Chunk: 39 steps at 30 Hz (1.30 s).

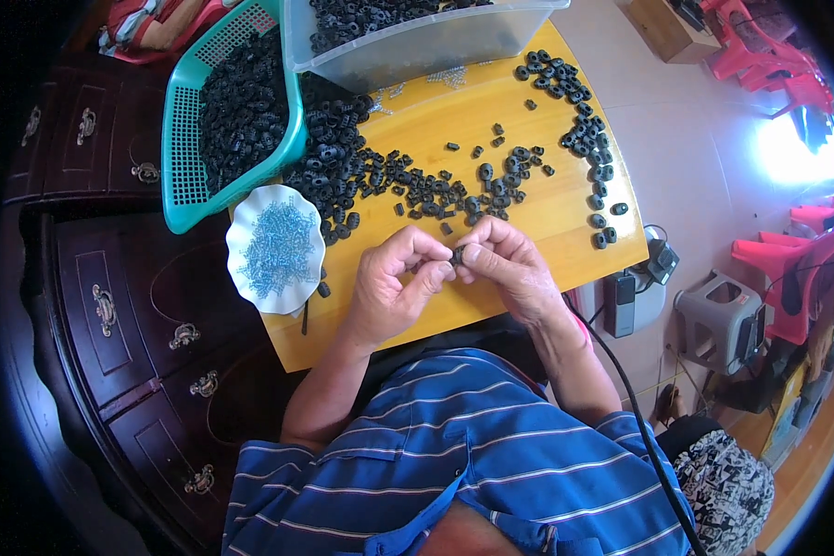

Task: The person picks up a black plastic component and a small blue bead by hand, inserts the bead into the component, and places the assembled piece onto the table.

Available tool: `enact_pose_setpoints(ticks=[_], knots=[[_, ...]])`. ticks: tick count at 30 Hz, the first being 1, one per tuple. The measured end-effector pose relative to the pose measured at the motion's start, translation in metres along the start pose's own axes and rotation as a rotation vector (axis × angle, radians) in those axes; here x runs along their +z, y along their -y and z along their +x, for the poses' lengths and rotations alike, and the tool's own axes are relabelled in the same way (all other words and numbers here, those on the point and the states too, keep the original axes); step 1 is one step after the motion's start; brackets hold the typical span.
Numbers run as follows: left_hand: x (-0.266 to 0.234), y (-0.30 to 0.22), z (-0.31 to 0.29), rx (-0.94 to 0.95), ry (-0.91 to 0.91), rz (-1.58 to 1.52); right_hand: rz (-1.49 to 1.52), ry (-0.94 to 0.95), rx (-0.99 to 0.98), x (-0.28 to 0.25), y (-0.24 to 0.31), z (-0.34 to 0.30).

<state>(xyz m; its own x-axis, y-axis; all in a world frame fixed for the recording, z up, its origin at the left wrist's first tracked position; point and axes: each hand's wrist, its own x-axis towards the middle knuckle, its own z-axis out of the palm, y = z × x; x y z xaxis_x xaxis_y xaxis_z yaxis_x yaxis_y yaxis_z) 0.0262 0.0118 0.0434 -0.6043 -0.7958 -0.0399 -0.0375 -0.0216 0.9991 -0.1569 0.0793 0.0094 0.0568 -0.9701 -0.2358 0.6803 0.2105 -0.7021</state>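
Observation:
Over the near part of the yellow table, my two hands meet at the fingertips. My right hand (510,269) pinches a small black plastic cord lock (458,256) between thumb and forefinger. The fingers of my left hand (397,283) are pinched together against its left side; whatever they hold there is too small to make out. Beyond the hands lie scattered loose black cord-lock pieces (435,195). To the left, a white scalloped dish (239,232) holds a heap of small, shiny, bluish springs (283,248).
A green plastic basket (183,153) full of black pieces stands at the table's far left, beside a clear bin (426,54) of more. A row of cord locks (588,139) lines the right edge. A black cable (621,371) runs past my right arm.

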Motion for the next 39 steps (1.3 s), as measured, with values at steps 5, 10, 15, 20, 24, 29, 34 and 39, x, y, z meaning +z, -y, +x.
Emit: enact_pose_setpoints(ticks=[5, 10, 15, 20, 24, 29, 34, 39], knots=[[-0.005, -0.004, 0.0, -0.059, 0.05, -0.06, 0.014, 0.044, 0.009, -0.001, 0.001, 0.0], [-0.003, -0.003, 0.005, -0.069, 0.034, -0.06, -0.047, -0.022, -0.07, 0.004, -0.005, 0.0], [-0.003, -0.005, 0.008, -0.026, -0.006, 0.047, -0.203, -0.051, -0.129, 0.006, -0.01, -0.001], [-0.007, -0.004, 0.008, 0.032, 0.029, 0.268, -0.327, -0.062, -0.171, 0.007, -0.015, 0.0], [-0.012, -0.004, 0.007, 0.006, 0.026, 0.163, -0.214, -0.035, -0.099, 0.009, -0.016, 0.003], [-0.015, -0.014, 0.005, 0.115, -0.079, 0.27, -0.08, -0.019, -0.009, 0.017, -0.006, 0.004], [-0.012, -0.021, -0.004, 0.256, -0.153, 0.567, -0.026, -0.075, -0.008, 0.017, -0.003, 0.006], [-0.003, -0.01, 0.002, 0.5, -0.276, 0.737, -0.018, -0.086, 0.009, 0.034, -0.005, 0.008]])
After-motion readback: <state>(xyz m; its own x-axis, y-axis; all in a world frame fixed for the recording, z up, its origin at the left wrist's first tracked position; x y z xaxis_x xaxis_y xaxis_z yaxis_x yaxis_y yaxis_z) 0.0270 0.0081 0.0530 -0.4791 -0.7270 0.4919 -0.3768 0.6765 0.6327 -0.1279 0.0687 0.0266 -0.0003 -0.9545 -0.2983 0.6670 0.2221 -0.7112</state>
